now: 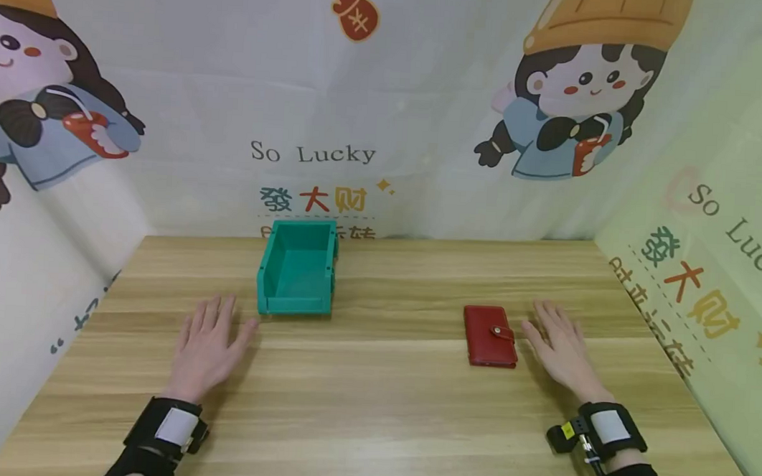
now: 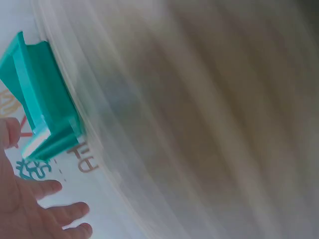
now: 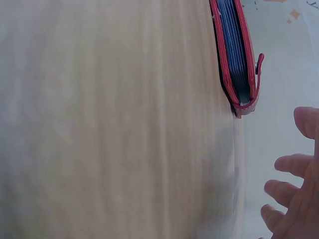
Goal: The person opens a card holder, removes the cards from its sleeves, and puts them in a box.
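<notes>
On the wooden table lies a red card holder (image 1: 487, 337) with a snap strap on its right side; the right wrist view shows its edge, with a stack of dark sleeves (image 3: 235, 47) between the covers. Just right of it is my right hand (image 1: 563, 348), fingers extended and holding nothing. A teal plastic bin (image 1: 298, 269) stands at the back, left of the middle, with nothing visible inside. My left hand (image 1: 207, 347) is in front and to the left of the bin, its fingers straight and its thumb spread toward the bin, apart from it.
The wood-grain table (image 1: 372, 410) reaches back to a printed cloth wall (image 1: 419, 125) with cartoon figures and lettering. More of the same cloth hangs along both sides. Each wrist wears a black strap with a camera.
</notes>
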The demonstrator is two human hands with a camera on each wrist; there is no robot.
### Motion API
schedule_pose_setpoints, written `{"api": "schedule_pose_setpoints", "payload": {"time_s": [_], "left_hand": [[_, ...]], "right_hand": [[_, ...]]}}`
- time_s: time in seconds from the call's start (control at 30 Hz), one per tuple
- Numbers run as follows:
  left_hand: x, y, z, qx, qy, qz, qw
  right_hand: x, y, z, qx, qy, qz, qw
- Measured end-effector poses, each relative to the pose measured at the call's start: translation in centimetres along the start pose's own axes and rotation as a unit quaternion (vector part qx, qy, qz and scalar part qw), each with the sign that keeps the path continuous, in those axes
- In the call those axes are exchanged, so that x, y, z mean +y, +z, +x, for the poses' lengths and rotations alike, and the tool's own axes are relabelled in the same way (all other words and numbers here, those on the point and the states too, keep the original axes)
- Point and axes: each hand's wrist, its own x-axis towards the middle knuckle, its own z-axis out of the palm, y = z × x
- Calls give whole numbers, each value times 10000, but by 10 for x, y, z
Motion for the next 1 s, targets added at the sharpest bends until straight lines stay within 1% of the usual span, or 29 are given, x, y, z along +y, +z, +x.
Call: {"api": "schedule_pose_setpoints", "payload": {"time_s": [0.13,0.2,0.27,0.33,0.4,0.47,0.53,0.63,0.83,0.9,1.0], "left_hand": [[14,4,-3,585,234,-67,9980],[24,7,-5,770,321,-152,9964],[36,12,-6,798,365,-349,9955],[49,18,-6,718,372,-601,9949],[64,24,-4,605,413,-974,9926],[79,30,-2,492,494,-1385,9879],[95,37,0,363,580,-1791,9814],[116,48,3,142,697,-2220,9724],[150,71,8,-229,867,-2663,9597],[159,77,9,-314,946,-2769,9557],[172,83,10,-558,1052,-2900,9496]], "right_hand": [[-2,2,-1,172,22,287,9994],[-3,3,-3,286,86,473,9984],[-5,4,-5,363,204,618,9972],[-7,5,-6,391,357,697,9962],[-10,6,-8,399,503,729,9953],[-13,7,-8,376,607,809,9942],[-16,9,-8,340,704,889,9930],[-20,12,-7,236,794,946,9921],[-25,19,-6,-38,873,922,9919],[-25,20,-6,-58,842,911,9923],[-24,22,-6,-32,819,899,9926]]}}
